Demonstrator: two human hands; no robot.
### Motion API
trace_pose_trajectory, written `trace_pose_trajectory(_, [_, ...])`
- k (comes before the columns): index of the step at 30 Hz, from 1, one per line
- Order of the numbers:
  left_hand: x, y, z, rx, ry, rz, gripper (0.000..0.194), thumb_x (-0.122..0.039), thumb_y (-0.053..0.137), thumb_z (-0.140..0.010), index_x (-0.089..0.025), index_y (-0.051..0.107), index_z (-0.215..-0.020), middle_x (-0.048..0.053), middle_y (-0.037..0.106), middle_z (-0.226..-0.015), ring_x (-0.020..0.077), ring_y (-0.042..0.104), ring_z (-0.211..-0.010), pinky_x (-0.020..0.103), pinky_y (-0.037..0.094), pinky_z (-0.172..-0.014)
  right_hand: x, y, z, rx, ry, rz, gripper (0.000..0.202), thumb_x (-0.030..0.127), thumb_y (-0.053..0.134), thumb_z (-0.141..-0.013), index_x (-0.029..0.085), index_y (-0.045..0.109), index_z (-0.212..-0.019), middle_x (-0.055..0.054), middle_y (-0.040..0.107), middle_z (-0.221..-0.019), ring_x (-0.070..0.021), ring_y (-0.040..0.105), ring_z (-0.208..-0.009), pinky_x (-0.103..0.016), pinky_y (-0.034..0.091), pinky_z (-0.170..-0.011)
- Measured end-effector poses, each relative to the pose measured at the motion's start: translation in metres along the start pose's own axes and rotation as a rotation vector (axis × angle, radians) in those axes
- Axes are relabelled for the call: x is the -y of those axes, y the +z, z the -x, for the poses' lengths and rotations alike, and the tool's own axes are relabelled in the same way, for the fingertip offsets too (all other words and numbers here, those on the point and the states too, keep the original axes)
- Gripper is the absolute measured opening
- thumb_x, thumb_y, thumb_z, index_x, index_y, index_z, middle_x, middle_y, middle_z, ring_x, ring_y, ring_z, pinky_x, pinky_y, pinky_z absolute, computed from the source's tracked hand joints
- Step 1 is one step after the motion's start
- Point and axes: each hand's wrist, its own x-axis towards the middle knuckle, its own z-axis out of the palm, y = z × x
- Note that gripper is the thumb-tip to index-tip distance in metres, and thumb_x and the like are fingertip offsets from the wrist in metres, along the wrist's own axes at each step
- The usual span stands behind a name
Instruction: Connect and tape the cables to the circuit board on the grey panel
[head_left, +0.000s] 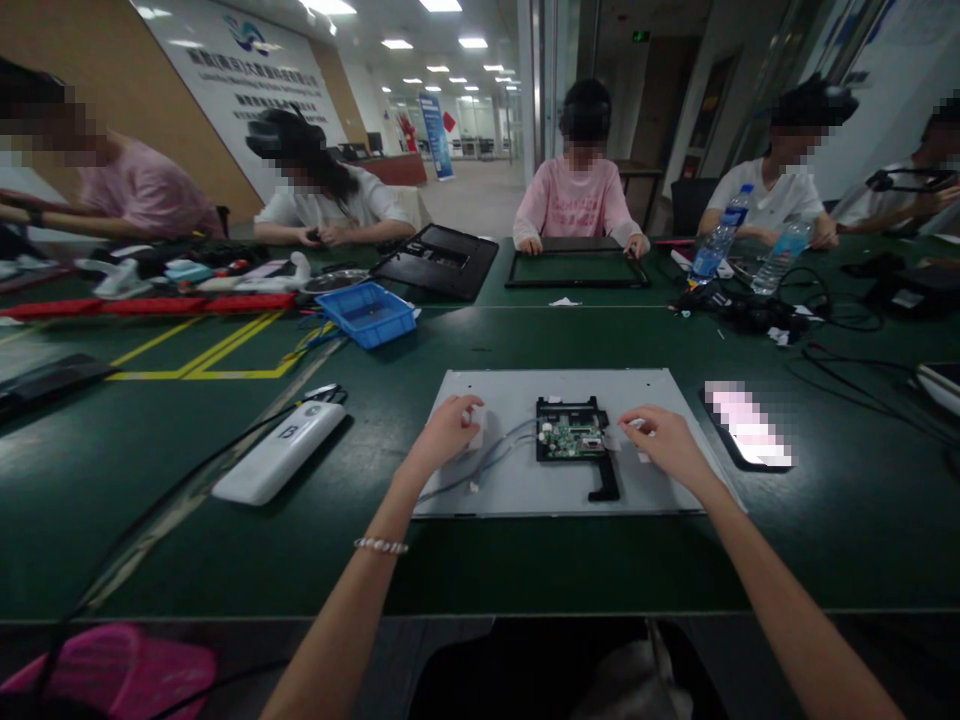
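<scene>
A flat light grey panel (510,490) lies in front of me on the table. On its middle sits a green circuit board (571,437) in a black plastic bracket (604,485). Grey cables (491,458) run from the board's left side across the panel. My left hand (452,432) hovers over or rests on the panel's left part, fingers curved with a gap to the thumb, holding nothing I can see. To the right of the bracket is my right hand (664,440), its bent fingers pointing at the board and slightly apart. A small pale piece, perhaps tape (613,438), shows by its fingertips.
A white power bank (281,452) with a black cable lies left, a lit phone (750,428) right. Beyond are a blue basket (367,314), a black cover (442,262), a black frame (577,284) held by a person opposite, and water bottles (721,235). Several people sit around.
</scene>
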Motion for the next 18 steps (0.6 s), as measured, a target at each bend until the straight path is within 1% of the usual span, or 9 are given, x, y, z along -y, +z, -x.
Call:
trace_pose_trajectory(2, [-0.001,-0.002,-0.002,-0.027,-0.035,0.019,0.024,-0.022,0.051,-0.074,-0.018,0.064,-0.094,0.004,0.064,-0.086,0.0138,0.058,-0.07,0.026,0.044,-0.072,-0.001,0.0,0.0,-0.007,-0.003,0.006,0.021,0.032,0.052,-0.079,0.02,0.068,-0.084,-0.005,0.068,-0.087,-0.0161,0.058,-0.064,-0.03,0.045,-0.064])
trace_pose_trajectory(4, [-0.001,-0.008,-0.002,-0.047,-0.08,0.093,0.019,-0.027,0.052,-0.075,-0.019,0.066,-0.085,0.002,0.065,-0.079,0.0145,0.058,-0.069,0.025,0.043,-0.069,-0.002,0.0,-0.001,-0.019,-0.01,0.007,0.02,0.032,0.052,-0.079,0.02,0.068,-0.084,-0.005,0.068,-0.087,-0.0159,0.058,-0.064,-0.03,0.045,-0.065])
trace_pose_trajectory(6, [-0.002,-0.016,0.001,-0.092,-0.134,0.23,0.02,-0.032,0.054,-0.075,-0.018,0.066,-0.083,0.002,0.065,-0.075,0.0141,0.057,-0.067,0.024,0.043,-0.065,-0.003,0.0,-0.001,-0.032,-0.02,0.01,0.02,0.031,0.053,-0.079,0.019,0.068,-0.084,-0.005,0.068,-0.088,-0.0156,0.059,-0.064,-0.03,0.045,-0.066])
trace_pose_trajectory(8, [-0.006,-0.025,0.006,-0.139,-0.169,0.385,0.023,-0.036,0.055,-0.076,-0.017,0.066,-0.085,0.002,0.064,-0.074,0.0131,0.056,-0.064,0.023,0.043,-0.06,-0.003,0.0,0.0,-0.043,-0.027,0.013,0.019,0.03,0.052,-0.079,0.019,0.067,-0.085,-0.005,0.068,-0.09,-0.0154,0.059,-0.065,-0.03,0.046,-0.067])
trace_pose_trajectory(11, [-0.017,-0.031,0.015,-0.128,-0.161,0.531,0.025,-0.037,0.057,-0.076,-0.017,0.066,-0.086,0.001,0.063,-0.073,0.0115,0.054,-0.063,0.022,0.043,-0.058,0.0,-0.001,0.0,-0.057,-0.031,0.022,0.019,0.029,0.052,-0.08,0.019,0.067,-0.085,-0.005,0.067,-0.091,-0.0153,0.059,-0.065,-0.03,0.046,-0.068])
trace_pose_trajectory(13, [-0.026,-0.027,0.02,-0.105,-0.159,0.555,0.024,-0.037,0.056,-0.076,-0.017,0.066,-0.085,0.001,0.062,-0.072,0.0113,0.054,-0.063,0.022,0.042,-0.057,0.003,-0.002,0.0,-0.062,-0.038,0.029,0.019,0.028,0.051,-0.081,0.019,0.067,-0.085,-0.006,0.067,-0.092,-0.0154,0.059,-0.065,-0.03,0.047,-0.068])
trace_pose_trajectory(15, [-0.034,-0.018,0.023,-0.098,-0.165,0.521,0.023,-0.036,0.056,-0.076,-0.017,0.066,-0.083,0.001,0.063,-0.072,0.012,0.055,-0.063,0.023,0.043,-0.058,0.009,-0.003,0.0,-0.071,-0.056,0.034,0.019,0.028,0.05,-0.082,0.019,0.066,-0.086,-0.006,0.066,-0.092,-0.0157,0.059,-0.067,-0.03,0.047,-0.068])
trace_pose_trajectory(18, [-0.041,-0.003,0.025,-0.093,-0.149,0.343,0.022,-0.035,0.054,-0.077,-0.017,0.066,-0.083,0.001,0.064,-0.073,0.0146,0.058,-0.068,0.025,0.044,-0.064,0.025,-0.002,0.0,-0.068,-0.104,0.043,0.021,0.026,0.046,-0.085,0.019,0.066,-0.091,-0.007,0.065,-0.095,-0.0171,0.06,-0.076,-0.031,0.047,-0.072])
